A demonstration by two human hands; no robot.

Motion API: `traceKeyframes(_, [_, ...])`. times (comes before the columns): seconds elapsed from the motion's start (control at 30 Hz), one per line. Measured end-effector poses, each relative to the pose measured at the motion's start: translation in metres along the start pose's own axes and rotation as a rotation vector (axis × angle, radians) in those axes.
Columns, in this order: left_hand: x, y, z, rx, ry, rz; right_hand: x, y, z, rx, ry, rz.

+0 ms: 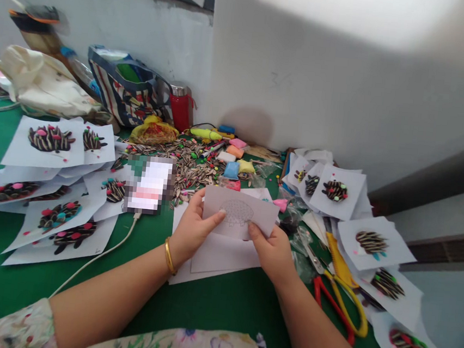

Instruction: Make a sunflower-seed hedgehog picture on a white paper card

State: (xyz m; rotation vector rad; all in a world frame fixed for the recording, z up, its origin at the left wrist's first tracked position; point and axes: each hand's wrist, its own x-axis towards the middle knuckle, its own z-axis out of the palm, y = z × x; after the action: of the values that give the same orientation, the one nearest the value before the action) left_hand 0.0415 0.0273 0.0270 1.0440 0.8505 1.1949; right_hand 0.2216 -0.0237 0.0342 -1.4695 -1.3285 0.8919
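Note:
Between both hands I hold a small white card (242, 202) printed with an outline drawing of a hedgehog-like animal. My left hand (194, 226) grips its left edge, the thumb lying on the front. On the right edge, my right hand (276, 250) pinches it the same way. Beneath the card lie white paper sheets (219, 256) on the green table (198, 307). Just beyond is a heap of striped sunflower seeds (192, 164), with packs of coloured clay (232, 169) beside it.
Papers with seed animals (57, 217) are stacked at left; more seed-animal papers (371, 242) lie at right. Scissors (337, 293) rest near my right forearm. A phone (149, 185) with a white cable is left of the seeds. Behind stand a red flask (181, 109) and a striped bag (121, 84).

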Motion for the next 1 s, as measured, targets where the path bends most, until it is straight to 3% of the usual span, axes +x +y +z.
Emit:
traceKeyframes(0.27, [-0.0004,-0.0037,-0.0018,-0.022,-0.052,-0.042,0.0033,-0.0003,-0.0023,0.003,0.08,0.044])
traceKeyframes(0.77, [-0.0017,-0.0044,-0.0005,0.006,-0.024,-0.057,0.002,0.0019,0.0004,0.032,0.018,0.032])
traceKeyframes(1.0, [-0.0018,-0.0048,-0.0011,-0.01,-0.033,-0.084,0.0029,-0.0012,-0.0009,0.012,0.088,0.068])
